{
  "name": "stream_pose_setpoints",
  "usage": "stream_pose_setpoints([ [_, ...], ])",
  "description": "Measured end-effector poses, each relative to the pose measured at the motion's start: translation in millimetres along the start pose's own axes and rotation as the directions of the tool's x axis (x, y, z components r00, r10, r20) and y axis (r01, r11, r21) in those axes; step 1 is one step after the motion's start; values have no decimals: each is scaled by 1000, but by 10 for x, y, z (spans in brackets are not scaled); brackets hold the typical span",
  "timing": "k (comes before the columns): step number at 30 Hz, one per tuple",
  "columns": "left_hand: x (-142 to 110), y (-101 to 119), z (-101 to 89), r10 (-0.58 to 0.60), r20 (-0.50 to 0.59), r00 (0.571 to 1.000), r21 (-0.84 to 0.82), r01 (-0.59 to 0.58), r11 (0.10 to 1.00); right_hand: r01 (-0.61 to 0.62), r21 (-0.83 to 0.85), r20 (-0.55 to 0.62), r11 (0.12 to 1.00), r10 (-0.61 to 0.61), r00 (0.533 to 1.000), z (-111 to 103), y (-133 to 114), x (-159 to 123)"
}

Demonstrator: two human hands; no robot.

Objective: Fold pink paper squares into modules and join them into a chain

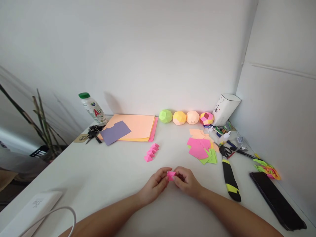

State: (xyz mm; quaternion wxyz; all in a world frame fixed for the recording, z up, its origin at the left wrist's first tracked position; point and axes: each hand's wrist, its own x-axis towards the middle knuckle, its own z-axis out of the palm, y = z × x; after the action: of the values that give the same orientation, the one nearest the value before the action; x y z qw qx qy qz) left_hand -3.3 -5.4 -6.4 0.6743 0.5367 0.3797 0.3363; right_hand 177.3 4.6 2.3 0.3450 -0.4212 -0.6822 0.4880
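Observation:
Between my hands is a small folded pink paper piece, held over the front middle of the white table. My left hand pinches its left side with thumb and fingers. On its right side, the thumb and fingertips of my right hand grip it too. Just beyond my left hand, a short row of folded pink paper pieces lies on the table. Past my right hand lie loose pink paper cutouts, with green cutouts and peach cutouts around them.
Peach sheets and a purple card lie at back left, near keys and a bottle. Several paper balls line the wall. A utility knife, scissors and a phone lie right; a white box sits front left.

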Motion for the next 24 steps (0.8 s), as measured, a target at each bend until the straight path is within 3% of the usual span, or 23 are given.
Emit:
stream_pose_setpoints([
  [16,11,70,7,140,-3,990,133,-138,981,-104,122,-13,987,107,994,-23,25,1],
  [24,19,19,-21,157,-35,987,91,-153,984,-113,121,-15,986,115,993,-9,12,-11],
])
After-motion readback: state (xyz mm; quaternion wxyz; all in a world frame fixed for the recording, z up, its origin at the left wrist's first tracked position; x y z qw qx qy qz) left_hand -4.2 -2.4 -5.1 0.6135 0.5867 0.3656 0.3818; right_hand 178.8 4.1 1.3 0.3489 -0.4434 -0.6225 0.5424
